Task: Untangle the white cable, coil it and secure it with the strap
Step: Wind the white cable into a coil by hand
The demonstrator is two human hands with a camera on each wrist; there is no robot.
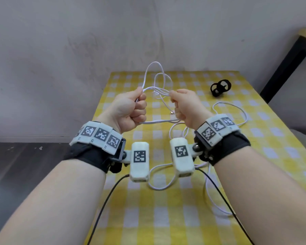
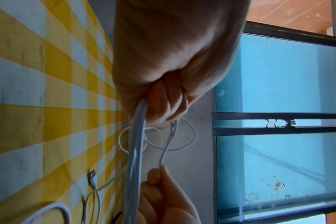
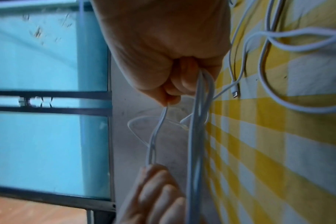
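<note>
I saw the table (image 1: 193, 218) under its yellow-and-white checked cloth filling the lower centre of the head view. Above it, both fists were raised. My left hand (image 1: 129, 108) was clenched around several strands of the white cable (image 1: 155, 92), and my right hand (image 1: 185, 106) gripped the same strands just beside it at three o'clock. The cable was thin and tangled; the held strands ran across, nine to three o'clock, with loops standing toward twelve o'clock and slack trailing onto the cloth toward five o'clock. Its plug (image 2: 92, 176) lay flat on the cloth. The black strap (image 1: 220, 88) lay curled on the table at two o'clock, well apart from the hands.
</note>
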